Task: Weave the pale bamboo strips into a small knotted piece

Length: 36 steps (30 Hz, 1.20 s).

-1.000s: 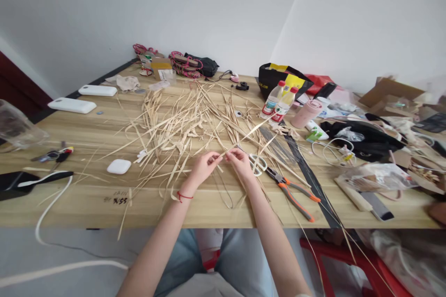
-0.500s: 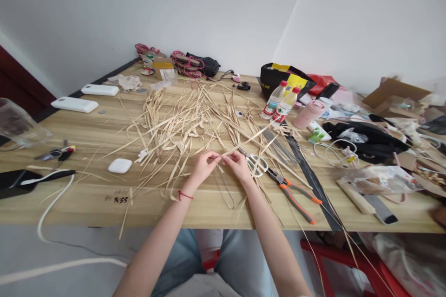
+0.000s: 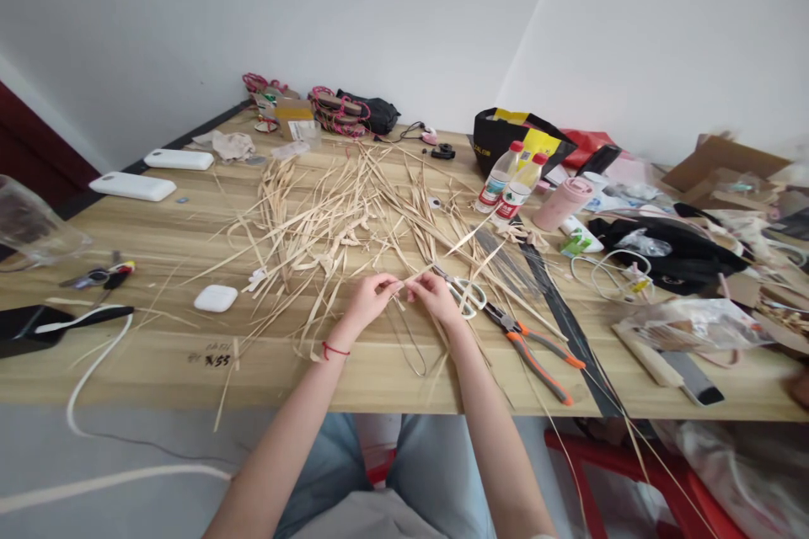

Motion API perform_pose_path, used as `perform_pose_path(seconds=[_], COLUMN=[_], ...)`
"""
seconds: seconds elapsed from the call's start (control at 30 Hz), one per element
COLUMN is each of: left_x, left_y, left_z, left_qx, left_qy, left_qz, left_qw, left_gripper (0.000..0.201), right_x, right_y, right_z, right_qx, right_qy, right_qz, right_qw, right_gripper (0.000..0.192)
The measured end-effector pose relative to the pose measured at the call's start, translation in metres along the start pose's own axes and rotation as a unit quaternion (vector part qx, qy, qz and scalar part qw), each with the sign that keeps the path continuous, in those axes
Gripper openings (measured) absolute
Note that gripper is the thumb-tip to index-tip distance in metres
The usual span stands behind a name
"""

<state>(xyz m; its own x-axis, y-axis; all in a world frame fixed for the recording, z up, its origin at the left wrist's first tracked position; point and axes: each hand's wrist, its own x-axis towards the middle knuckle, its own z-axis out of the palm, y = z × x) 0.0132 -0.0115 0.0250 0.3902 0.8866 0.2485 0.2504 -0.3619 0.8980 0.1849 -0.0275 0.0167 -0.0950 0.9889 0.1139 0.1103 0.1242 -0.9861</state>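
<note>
My left hand (image 3: 367, 300) and my right hand (image 3: 432, 296) meet above the near middle of the wooden table (image 3: 158, 354). Both pinch one long pale straw strip (image 3: 453, 245) that runs up and to the right from my fingers. A thin wire loop (image 3: 408, 341) lies just below my hands. A red string circles my left wrist. Behind my hands spreads a heap of loose straw strips (image 3: 329, 219).
Scissors (image 3: 464, 293) and orange-handled pliers (image 3: 534, 349) lie right of my hands, beside a long dark strip (image 3: 562, 316). Two bottles (image 3: 509, 185), a pink cup (image 3: 561, 204) and bags crowd the right. A white earbud case (image 3: 216, 297), power banks (image 3: 132, 185) and a white cable (image 3: 94, 366) sit left.
My hands stay pinched together on the strip, which now lies lower and flatter than a second ago. The view has shifted slightly.
</note>
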Motion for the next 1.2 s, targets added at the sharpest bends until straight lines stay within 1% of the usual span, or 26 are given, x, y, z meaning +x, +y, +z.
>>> perform_pose_path(seconds=[0.17, 0.3, 0.37, 0.47, 0.6, 0.87, 1.1, 1.2], left_x=[-0.002, -0.002, -0.002, -0.002, -0.001, -0.005, -0.008, -0.008], left_y=[0.003, 0.006, 0.007, 0.008, 0.008, 0.005, 0.005, 0.004], left_z=[-0.001, -0.001, -0.001, -0.001, 0.001, 0.005, 0.002, 0.001], left_qx=[0.04, 0.053, 0.052, 0.043, 0.0, -0.075, -0.093, -0.103], left_qy=[-0.024, -0.045, -0.045, -0.02, 0.004, 0.0, -0.022, -0.018], left_qz=[0.025, 0.028, 0.027, 0.028, 0.026, -0.012, -0.031, -0.036], left_qw=[0.999, 0.997, 0.997, 0.999, 1.0, 0.997, 0.995, 0.994], left_gripper=[0.021, 0.021, 0.021, 0.02, 0.015, 0.019, 0.021, 0.021], right_x=[0.0, -0.001, -0.001, 0.0, 0.001, 0.0, -0.003, -0.005], right_y=[0.005, 0.004, 0.003, 0.003, 0.004, 0.003, -0.002, -0.006], right_z=[-0.008, -0.011, -0.009, -0.003, 0.006, 0.008, 0.008, 0.006], right_qx=[-0.034, -0.027, -0.012, 0.021, 0.059, 0.083, 0.076, 0.081], right_qy=[-0.062, -0.085, -0.084, -0.074, -0.078, -0.071, -0.085, -0.098], right_qz=[0.005, 0.008, 0.006, 0.009, 0.016, 0.022, 0.021, 0.017], right_qw=[0.997, 0.996, 0.996, 0.997, 0.995, 0.994, 0.993, 0.992], right_gripper=[0.03, 0.03, 0.03, 0.03, 0.032, 0.028, 0.03, 0.03])
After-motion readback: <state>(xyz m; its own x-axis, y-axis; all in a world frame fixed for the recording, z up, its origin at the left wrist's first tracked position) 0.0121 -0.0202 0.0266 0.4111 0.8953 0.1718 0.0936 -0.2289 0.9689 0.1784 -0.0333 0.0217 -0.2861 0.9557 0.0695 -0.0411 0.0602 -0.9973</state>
